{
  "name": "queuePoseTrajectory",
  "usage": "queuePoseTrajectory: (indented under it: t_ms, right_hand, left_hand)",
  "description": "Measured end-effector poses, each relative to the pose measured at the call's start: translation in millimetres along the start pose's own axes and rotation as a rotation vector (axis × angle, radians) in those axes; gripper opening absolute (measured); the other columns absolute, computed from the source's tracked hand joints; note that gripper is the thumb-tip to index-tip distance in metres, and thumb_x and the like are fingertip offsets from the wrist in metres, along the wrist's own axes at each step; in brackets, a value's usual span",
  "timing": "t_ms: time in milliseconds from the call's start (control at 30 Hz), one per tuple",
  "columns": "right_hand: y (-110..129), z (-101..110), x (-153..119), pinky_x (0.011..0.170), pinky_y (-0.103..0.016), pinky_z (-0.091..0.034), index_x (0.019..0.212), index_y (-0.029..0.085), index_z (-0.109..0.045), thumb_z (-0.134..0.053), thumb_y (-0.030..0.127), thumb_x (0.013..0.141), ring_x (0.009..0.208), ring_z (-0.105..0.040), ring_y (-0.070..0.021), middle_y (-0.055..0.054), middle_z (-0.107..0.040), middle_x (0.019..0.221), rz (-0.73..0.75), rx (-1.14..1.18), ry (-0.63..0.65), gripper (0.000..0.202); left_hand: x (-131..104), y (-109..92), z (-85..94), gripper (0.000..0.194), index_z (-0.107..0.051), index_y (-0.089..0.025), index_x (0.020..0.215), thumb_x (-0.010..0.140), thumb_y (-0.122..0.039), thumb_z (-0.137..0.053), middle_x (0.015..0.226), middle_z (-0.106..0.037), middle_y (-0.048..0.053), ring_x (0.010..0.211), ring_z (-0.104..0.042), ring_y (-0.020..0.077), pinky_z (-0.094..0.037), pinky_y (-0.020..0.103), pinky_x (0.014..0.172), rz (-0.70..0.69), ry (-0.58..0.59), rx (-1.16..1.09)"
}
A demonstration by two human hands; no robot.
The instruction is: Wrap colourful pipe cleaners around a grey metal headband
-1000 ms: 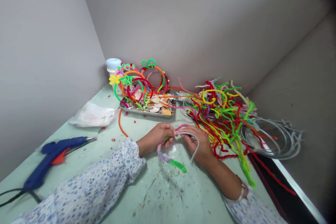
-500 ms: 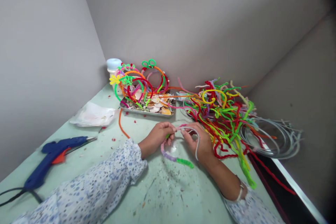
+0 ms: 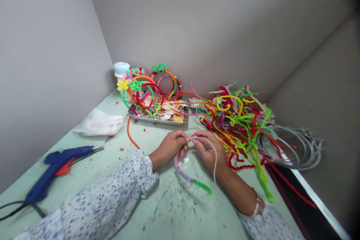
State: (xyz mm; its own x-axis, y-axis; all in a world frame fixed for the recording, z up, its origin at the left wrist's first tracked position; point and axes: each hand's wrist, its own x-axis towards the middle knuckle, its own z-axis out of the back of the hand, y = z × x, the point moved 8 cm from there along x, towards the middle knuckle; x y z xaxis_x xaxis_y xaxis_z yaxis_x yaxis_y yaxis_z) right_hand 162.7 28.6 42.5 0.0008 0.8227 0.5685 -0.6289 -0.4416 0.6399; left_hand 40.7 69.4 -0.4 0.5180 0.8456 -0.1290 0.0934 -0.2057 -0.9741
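Note:
My left hand point(image 3: 176, 143) pinches a thin headband hoop wrapped with pipe cleaner; its wrapped end point(image 3: 184, 175) hangs below in pink, purple and green. My right hand point(image 3: 209, 152) is closed at the fingertips on the same band, close beside the left fingertips, with a bit of pink pipe cleaner between them. From the right fingers the band's bare whitish length point(image 3: 215, 157) curves down over the palm. The exact grip is partly hidden by the fingers.
A metal tray point(image 3: 157, 120) of shells holds finished colourful headbands point(image 3: 165, 73). Tangled pipe cleaners point(image 3: 239, 120) and bare hoops point(image 3: 303, 157) lie at right. A blue glue gun point(image 3: 62, 161), a plastic bag point(image 3: 98, 123) and a white bottle point(image 3: 121, 69) are at left.
The band has turned a little: its wrapped green end has swung lower and to the right, and the bare end reaches further down. Both hands stay nearly in place, fingertips closer together.

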Motion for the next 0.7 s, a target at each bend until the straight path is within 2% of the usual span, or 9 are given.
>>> queuePoseTrajectory:
  t_ms: [567,700]
  right_hand:
    - [6.1,2.7,2.5,0.083,-0.035,-0.050,0.083,0.021,-0.071,-0.060,0.028,0.082,0.091,-0.062,-0.0203,-0.007,-0.066,0.099,0.001,0.001,-0.022,0.013]
    - [7.7,11.2,1.9,0.081,-0.034,-0.048,0.078,0.020,-0.067,-0.059,0.026,0.083,0.089,-0.061,-0.0196,-0.007,-0.064,0.094,-0.003,0.030,-0.082,0.011]
  left_hand:
    - [-3.1,-2.8,-2.8,0.017,-0.050,-0.016,0.075,0.077,-0.031,-0.057,0.056,-0.053,-0.004,0.040,-0.046,0.0065,-0.035,0.018,0.040,-0.054,0.027,0.018]
    - [-2.9,-1.8,-2.5,0.016,-0.048,-0.016,0.073,0.076,-0.030,-0.057,0.054,-0.052,-0.004,0.038,-0.045,0.0064,-0.034,0.018,0.040,-0.048,0.022,0.003]
